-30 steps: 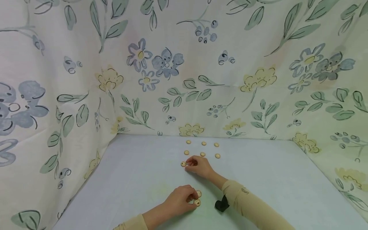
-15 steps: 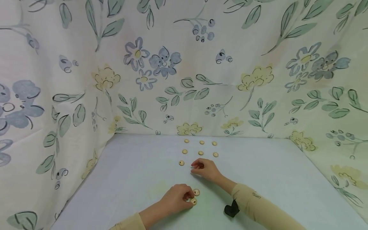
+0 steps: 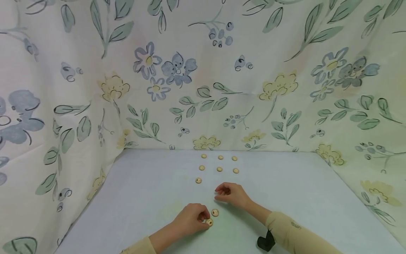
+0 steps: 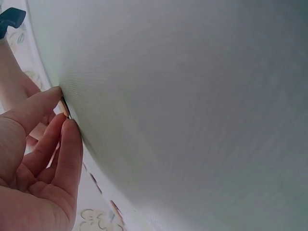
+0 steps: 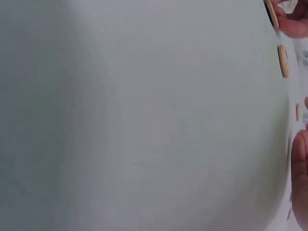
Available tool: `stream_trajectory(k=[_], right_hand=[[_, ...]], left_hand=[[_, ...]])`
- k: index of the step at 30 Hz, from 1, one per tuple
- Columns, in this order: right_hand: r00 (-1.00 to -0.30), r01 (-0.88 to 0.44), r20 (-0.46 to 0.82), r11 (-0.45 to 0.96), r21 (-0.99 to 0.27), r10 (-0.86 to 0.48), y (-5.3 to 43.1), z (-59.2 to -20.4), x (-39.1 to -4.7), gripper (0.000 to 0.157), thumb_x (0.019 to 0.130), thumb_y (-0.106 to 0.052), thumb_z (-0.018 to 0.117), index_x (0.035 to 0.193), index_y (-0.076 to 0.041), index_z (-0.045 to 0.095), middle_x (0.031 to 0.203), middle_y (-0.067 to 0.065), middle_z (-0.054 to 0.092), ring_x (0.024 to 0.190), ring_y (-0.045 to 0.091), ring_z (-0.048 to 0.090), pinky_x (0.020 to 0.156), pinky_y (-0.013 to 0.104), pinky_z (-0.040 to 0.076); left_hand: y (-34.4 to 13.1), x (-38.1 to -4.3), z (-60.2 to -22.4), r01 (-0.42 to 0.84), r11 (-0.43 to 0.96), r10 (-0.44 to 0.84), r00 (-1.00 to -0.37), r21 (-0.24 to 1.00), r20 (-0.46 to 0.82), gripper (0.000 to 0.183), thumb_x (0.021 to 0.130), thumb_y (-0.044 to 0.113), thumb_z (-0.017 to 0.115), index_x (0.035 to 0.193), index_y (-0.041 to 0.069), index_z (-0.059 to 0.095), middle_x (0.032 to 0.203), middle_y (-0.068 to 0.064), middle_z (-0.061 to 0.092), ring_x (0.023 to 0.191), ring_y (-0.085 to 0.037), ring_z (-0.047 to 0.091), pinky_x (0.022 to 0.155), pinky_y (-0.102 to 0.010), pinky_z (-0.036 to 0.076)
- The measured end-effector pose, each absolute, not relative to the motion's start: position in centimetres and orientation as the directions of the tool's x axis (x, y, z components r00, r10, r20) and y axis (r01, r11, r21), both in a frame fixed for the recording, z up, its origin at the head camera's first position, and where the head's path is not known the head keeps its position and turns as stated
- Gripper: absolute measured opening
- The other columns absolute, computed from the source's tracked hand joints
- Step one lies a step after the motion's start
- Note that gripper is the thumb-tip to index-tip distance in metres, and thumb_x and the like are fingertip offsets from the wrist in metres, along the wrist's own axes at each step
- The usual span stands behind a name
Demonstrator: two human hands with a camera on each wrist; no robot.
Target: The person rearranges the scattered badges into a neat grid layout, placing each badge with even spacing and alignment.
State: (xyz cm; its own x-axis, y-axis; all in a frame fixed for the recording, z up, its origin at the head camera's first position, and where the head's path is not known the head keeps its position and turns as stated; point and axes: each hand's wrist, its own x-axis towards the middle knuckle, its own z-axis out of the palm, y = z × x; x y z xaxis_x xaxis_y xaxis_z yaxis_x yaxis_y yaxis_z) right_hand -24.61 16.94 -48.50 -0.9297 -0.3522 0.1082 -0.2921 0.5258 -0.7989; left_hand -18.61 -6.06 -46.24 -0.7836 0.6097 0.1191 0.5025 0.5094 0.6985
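Observation:
In the head view my left hand (image 3: 191,219) pinches a small round wooden disc (image 3: 209,222) by its edge, low against the table. In the left wrist view the same disc (image 4: 65,107) appears edge-on between thumb and fingertips. Another wooden disc (image 3: 215,212) with dark marks lies just beyond it, apart from both hands. My right hand (image 3: 234,194) hovers over the table to the right, fingers loosely bent with nothing between them. Up and left of that hand lies a single disc (image 3: 198,180). The marks on the discs are too small to read.
Beyond the hands, several more discs lie in two rows of three, one being the middle disc (image 3: 219,169). The white table (image 3: 152,197) ends at a hanging floral cloth (image 3: 177,116) at the back and sides. A black strap piece (image 3: 265,242) hangs by the right sleeve.
My right hand has let go of the disc at the left of the layout and drawn back right and toward me. My left hand still pinches its disc, now slightly apart from its neighbour.

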Motion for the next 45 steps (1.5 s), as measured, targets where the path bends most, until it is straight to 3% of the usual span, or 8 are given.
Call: stream_trajectory(k=[16,23,45], right_hand=[[-0.891,-0.344,0.113,0.490,-0.801,-0.441,16.7,-48.3,-20.6,0.028,0.077,-0.028,0.083,0.095,-0.010,0.069,0.079,-0.002,0.064,0.070,0.005,0.057,0.064,0.021,0.049],[-0.865,-0.427,0.192,0.478,-0.768,-0.464,16.6,-48.7,-20.1,0.027,0.079,-0.024,0.082,0.096,-0.008,0.069,0.080,-0.001,0.063,0.071,0.006,0.056,0.063,0.021,0.048],[-0.832,-0.488,0.235,0.461,-0.741,-0.502,16.5,-49.0,-20.0,0.017,0.081,-0.020,0.080,0.090,-0.011,0.069,0.075,-0.006,0.062,0.067,-0.001,0.054,0.060,0.021,0.049]], left_hand=[[-7.1,-18.7,-46.5,0.474,0.495,0.590,-0.798,0.728,0.118,0.015,0.074,0.007,0.080,0.080,0.009,0.067,0.068,0.009,0.058,0.062,0.003,0.049,0.061,-0.019,0.045],[-7.1,-18.4,-46.4,0.468,0.503,0.584,-0.804,0.727,0.114,0.015,0.073,0.005,0.080,0.080,0.009,0.066,0.068,0.008,0.058,0.062,0.002,0.049,0.060,-0.019,0.045],[-7.0,-18.4,-46.5,0.482,0.497,0.593,-0.796,0.722,0.124,0.016,0.074,0.006,0.080,0.081,0.010,0.066,0.068,0.008,0.056,0.063,0.000,0.050,0.060,-0.019,0.044]])
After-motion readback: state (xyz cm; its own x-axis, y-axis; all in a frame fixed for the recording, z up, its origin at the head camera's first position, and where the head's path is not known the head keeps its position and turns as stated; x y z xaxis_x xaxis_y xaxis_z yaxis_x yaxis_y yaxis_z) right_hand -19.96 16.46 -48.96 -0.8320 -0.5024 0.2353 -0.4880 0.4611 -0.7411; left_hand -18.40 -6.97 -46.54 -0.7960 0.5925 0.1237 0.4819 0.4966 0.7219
